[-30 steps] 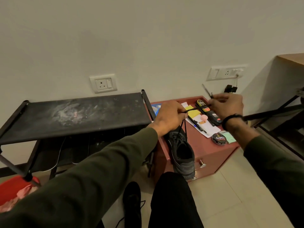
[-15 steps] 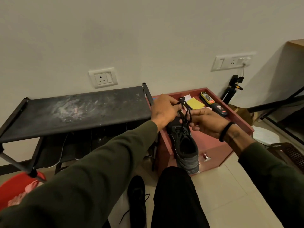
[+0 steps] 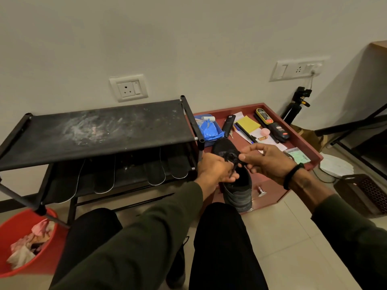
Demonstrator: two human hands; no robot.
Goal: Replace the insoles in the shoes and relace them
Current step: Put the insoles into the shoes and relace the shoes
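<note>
I'm seeing the shoe (image 3: pixel 236 185) lying toe away, heel near; both hands, left (image 3: pixel 215 170) and right (image 3: pixel 266 160), are pinching its lace (image 3: pixel 231 159) between fingertips. Red bucket (image 3: pixel 47 266) is holding crumpled paper.

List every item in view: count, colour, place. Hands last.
shoe: 1, black, heel on the right knee, toe on the cabinet edge
lace: 1, black, over the shoe's tongue, between both hands
second shoe: 1, black, on the floor between the legs
insoles: several, black, rack's lower shelf
rack: 1, black, left
cabinet: 1, red-brown, right, cluttered top
bucket: 1, red, bottom left
tripod: 1, black, by the wall
left hand: pinches the lace
right hand: pinches the lace
</note>
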